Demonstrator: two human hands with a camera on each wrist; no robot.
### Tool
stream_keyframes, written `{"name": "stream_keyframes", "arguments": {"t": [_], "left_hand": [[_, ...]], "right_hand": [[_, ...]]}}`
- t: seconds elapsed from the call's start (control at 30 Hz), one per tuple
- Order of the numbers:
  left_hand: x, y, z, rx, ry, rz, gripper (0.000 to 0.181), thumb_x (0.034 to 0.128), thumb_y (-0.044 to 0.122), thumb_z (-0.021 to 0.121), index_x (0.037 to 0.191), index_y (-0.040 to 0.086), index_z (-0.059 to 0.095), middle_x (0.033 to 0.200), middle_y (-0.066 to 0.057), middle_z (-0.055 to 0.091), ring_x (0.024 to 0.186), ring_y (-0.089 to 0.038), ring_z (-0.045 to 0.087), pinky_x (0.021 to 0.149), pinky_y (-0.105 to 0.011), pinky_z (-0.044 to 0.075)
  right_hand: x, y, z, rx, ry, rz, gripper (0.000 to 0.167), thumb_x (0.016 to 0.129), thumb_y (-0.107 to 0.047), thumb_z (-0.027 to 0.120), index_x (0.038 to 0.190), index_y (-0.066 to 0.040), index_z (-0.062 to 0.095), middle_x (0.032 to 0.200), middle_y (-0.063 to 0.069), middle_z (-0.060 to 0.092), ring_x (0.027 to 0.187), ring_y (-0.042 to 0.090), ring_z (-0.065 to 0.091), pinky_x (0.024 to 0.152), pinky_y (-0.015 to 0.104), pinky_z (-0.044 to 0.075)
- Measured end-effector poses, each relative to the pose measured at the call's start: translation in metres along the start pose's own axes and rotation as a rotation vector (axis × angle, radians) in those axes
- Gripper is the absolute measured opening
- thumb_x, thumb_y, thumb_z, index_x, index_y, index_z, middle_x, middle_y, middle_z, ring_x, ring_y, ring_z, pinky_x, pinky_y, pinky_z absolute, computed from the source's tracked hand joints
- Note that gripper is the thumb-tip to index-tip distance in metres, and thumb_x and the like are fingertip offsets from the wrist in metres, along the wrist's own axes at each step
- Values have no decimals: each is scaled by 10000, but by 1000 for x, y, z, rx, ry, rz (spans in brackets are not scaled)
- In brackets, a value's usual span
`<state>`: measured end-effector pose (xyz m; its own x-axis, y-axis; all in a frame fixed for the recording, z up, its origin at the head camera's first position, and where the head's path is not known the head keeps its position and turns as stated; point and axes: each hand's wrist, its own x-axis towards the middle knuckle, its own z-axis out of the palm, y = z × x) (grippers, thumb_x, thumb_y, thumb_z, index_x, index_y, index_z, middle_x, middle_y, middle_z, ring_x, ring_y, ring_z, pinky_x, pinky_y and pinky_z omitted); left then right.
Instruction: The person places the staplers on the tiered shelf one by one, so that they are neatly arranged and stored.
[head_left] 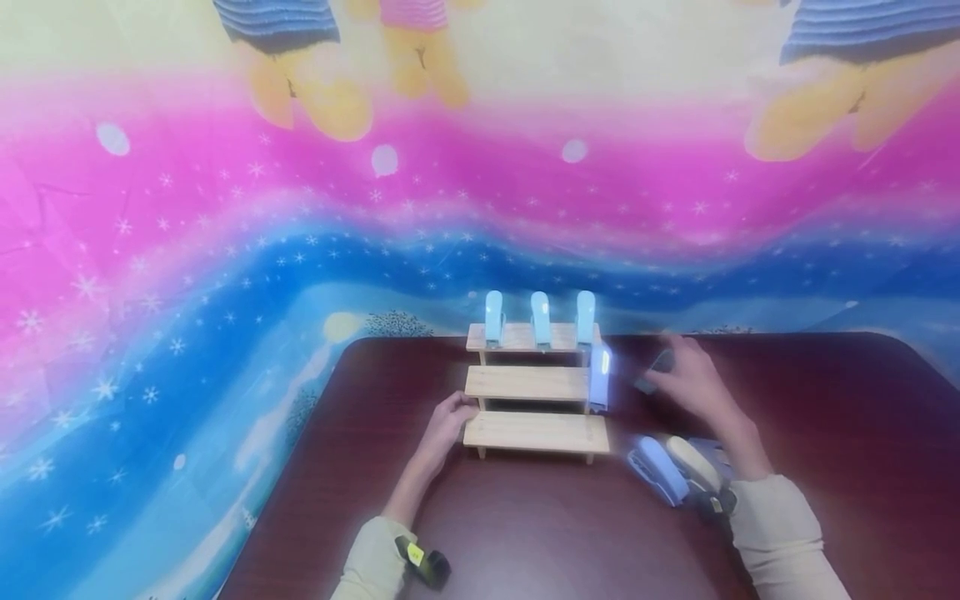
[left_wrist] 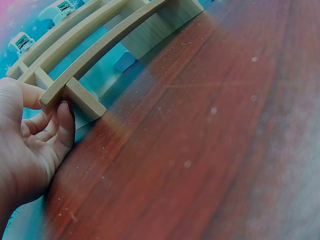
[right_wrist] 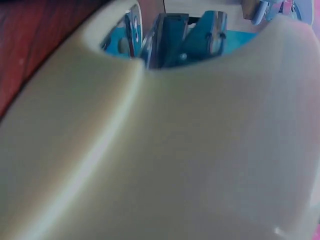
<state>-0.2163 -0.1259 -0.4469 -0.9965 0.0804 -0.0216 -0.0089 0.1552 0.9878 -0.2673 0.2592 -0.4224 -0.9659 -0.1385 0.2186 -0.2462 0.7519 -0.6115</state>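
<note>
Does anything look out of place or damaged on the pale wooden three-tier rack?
The glossy violet-blue stapler sits at the far right of the wooden rack's middle shelf, seemingly jutting past its edge. No damage is evident.

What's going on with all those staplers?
A person's left hand holds the bottom step of a wooden stand. The right hand pinches something dark, too blurry to name. Three light blue staplers stand on the top step, a purple one at the right end of the middle step. A bluish one and a cream one lie on the table.
</note>
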Motion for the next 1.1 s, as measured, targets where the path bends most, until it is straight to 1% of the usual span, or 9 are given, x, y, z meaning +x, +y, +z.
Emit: {"name": "stream_keyframes", "arguments": {"t": [0.1, 0.23, 0.37, 0.5, 0.57, 0.63, 0.83, 1.0, 1.1], "left_hand": [[4, -4, 1, 5, -2, -6, 148, 961, 9, 550, 1044, -105, 598, 876, -52, 607, 803, -145, 558, 780, -313, 478], [14, -23, 0, 10, 4, -19, 145, 968, 14, 553, 1041, -100, 605, 881, -45, 605, 813, -150, 556, 795, -328, 473], [22, -39, 0, 13, 13, -18, 154, 971, 56, 572, 1046, -71, 614, 912, -45, 619, 832, -152, 564, 801, -343, 480], [23, -43, 0, 19, 15, -7, 164, 965, 91, 588, 1056, -41, 622, 940, -63, 631, 858, -169, 576, 802, -332, 485], [24, -43, 0, 17, 13, 0, 172, 962, 101, 590, 1057, -38, 622, 941, -74, 635, 865, -181, 581, 806, -328, 485], [24, -42, -1, 21, 12, 4, 173, 961, 109, 590, 1055, -32, 623, 939, -75, 636, 872, -186, 582, 809, -327, 484], [24, -42, 0, 23, 15, -4, 171, 957, 103, 592, 1050, -36, 626, 954, -79, 642, 882, -184, 578, 825, -330, 475], [25, -42, 0, 28, 16, -3, 188, 968, 82, 577, 1075, -64, 625, 961, -66, 644, 888, -165, 565, 836, -332, 471], [22, -35, 0, 27, 12, -11, 166, 969, 51, 563, 1056, -79, 619, 926, -58, 627, 862, -165, 558, 821, -332, 467]], "right_hand": [[0, -1, 1, 11, -34, -6, 768, 870, -98, 771, 1461, 184, 371, 1282, 385, 508, 981, 442, 621, 829, 594, 547], [-1, 2, 5, 20, -58, 8, 801, 845, -98, 790, 1465, 179, 365, 1214, 347, 566, 1020, 446, 615, 853, 596, 543], [0, 5, 5, 40, -20, 19, 869, 804, -78, 816, 1506, 117, 343, 1024, 239, 627, 852, 349, 632, 716, 490, 575], [1, 5, 2, 70, 9, 33, 865, 805, -101, 823, 1513, 83, 361, 933, 185, 618, 730, 274, 591, 618, 384, 544], [0, 3, 0, 96, 14, 43, 855, 813, -119, 831, 1510, 75, 375, 992, 208, 624, 750, 286, 600, 635, 384, 551], [0, 1, 0, 132, 22, 52, 860, 824, -122, 828, 1514, 83, 358, 1118, 265, 608, 854, 343, 620, 700, 434, 576], [0, -9, -4, 238, 57, 146, 976, 920, -270, 776, 1599, 34, 146, 1400, 411, 435, 1210, 531, 520, 904, 626, 524], [-1, -17, -12, 225, 101, 196, 924, 949, -420, 730, 1604, -10, 224, 1338, 356, 489, 1021, 451, 587, 785, 529, 537], [-3, -20, -16, 227, 95, 185, 911, 954, -470, 715, 1584, 14, 270, 1399, 341, 465, 1060, 457, 563, 835, 575, 513]]}}
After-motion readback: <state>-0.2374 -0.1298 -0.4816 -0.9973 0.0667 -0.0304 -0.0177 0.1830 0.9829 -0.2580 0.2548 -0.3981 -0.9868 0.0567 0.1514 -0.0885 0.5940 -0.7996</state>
